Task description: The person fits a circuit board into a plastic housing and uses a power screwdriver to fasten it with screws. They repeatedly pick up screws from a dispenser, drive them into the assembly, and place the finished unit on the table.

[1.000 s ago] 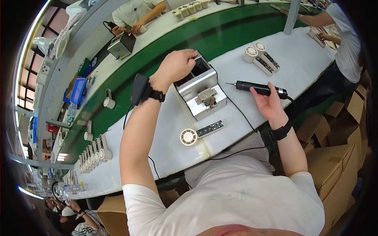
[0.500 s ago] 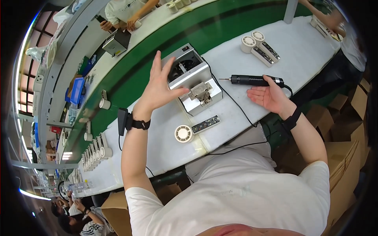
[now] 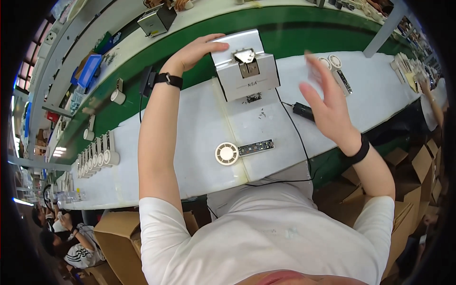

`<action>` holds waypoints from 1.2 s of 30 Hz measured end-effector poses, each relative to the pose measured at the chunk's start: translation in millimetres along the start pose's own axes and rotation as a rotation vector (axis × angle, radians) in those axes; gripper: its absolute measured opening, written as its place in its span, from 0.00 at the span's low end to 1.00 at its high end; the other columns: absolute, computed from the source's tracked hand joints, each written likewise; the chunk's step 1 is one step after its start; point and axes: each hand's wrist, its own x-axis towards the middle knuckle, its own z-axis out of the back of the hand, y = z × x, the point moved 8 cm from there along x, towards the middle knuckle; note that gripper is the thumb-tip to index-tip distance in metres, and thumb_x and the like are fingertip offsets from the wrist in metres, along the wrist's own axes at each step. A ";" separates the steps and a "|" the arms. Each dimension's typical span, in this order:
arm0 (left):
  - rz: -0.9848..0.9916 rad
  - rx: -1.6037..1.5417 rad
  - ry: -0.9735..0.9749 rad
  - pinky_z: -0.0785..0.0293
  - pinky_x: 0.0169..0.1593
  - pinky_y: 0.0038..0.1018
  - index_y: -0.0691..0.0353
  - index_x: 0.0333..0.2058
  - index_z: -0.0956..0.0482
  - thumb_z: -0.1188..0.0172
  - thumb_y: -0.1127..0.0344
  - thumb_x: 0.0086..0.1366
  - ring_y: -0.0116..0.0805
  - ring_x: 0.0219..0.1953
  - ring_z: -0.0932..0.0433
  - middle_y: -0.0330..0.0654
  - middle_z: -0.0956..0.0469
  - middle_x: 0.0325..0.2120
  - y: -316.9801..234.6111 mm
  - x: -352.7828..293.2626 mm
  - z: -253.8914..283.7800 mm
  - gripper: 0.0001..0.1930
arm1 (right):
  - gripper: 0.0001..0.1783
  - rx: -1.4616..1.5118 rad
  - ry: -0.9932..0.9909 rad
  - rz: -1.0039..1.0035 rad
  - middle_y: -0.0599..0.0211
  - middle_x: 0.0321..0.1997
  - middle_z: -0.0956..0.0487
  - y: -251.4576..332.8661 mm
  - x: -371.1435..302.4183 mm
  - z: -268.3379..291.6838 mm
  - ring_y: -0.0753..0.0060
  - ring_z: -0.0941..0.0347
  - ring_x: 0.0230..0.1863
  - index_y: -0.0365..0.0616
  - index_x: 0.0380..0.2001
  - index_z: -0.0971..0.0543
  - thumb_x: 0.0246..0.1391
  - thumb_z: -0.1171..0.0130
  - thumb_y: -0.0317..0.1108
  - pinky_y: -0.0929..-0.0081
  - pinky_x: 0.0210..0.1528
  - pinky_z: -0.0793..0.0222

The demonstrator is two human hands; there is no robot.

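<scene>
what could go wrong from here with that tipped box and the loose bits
The silver screw feeder appears tipped back with only the left hand on it, so it might slip.
Small dark screws lie loose in front of it and could scatter, perhaps reaching the exposed circuit board.
The black cord runs close to the electric screwdriver and might snag.

The right hand [image 3: 334, 114], fingers [image 3: 324, 75] blurred, partly hides the screwdriver [image 3: 302, 110].
</scene>
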 end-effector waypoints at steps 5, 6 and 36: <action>0.007 -0.159 0.045 0.47 0.69 0.31 0.63 0.62 0.30 0.36 0.45 0.59 0.35 0.67 0.38 0.44 0.30 0.61 14.6 3.0 3.6 0.38 | 0.29 -0.499 -0.295 0.639 0.33 0.60 0.32 123.6 64.4 -36.7 0.38 0.33 0.62 0.34 0.60 0.36 0.59 0.42 0.37 0.50 0.62 0.38; 0.009 -0.179 0.044 0.47 0.69 0.31 0.63 0.62 0.30 0.36 0.45 0.59 0.35 0.67 0.38 0.44 0.30 0.61 11.6 2.5 -2.3 0.38 | 0.29 -0.505 -0.275 0.638 0.33 0.60 0.32 109.4 69.9 -49.3 0.38 0.33 0.62 0.34 0.60 0.36 0.59 0.42 0.37 0.50 0.62 0.38; 0.039 -0.749 -0.321 0.19 0.53 0.32 0.59 0.59 0.28 0.47 0.50 0.70 0.39 0.54 0.21 0.48 0.25 0.57 43.6 16.3 -14.2 0.25 | 0.31 0.689 0.122 -0.263 0.40 0.45 0.20 -80.4 110.3 -106.6 0.49 0.23 0.47 0.25 0.46 0.24 0.68 0.57 0.50 0.64 0.50 0.31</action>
